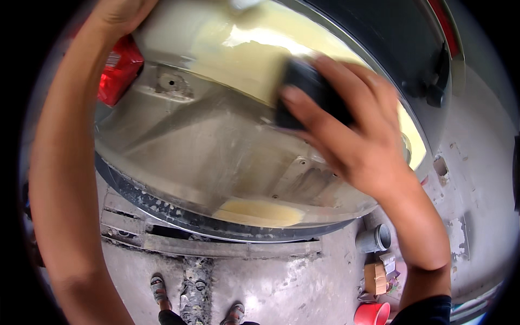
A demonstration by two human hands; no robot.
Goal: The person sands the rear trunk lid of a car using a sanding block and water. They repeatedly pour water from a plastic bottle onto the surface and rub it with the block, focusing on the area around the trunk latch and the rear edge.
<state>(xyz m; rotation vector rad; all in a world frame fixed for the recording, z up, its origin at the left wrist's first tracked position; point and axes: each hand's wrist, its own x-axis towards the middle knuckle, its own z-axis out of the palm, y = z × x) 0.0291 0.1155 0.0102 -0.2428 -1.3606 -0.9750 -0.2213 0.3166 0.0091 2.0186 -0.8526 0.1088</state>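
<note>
My right hand (362,130) grips a black sanding block (318,89), thumb on one side and fingers on the other. Both are blurred. The block lies against a car's grey body panel (206,135), at the edge of a broad band of pale yellow filler (230,57). A smaller patch of yellow filler (260,213) shows low on the same panel. My left hand (122,10) reaches to the panel's upper left; its fingers are cut off by the picture's top edge. Beside that forearm is a shiny red part (120,70) that looks like a tail lamp.
Below the panel runs a dark, paint-speckled bumper strip (157,201). Dark window glass (384,38) borders the filler at upper right. On the floor at lower right stand a grey bucket (374,239), a cardboard box (375,278) and a red bucket (372,314). My sandalled feet show below.
</note>
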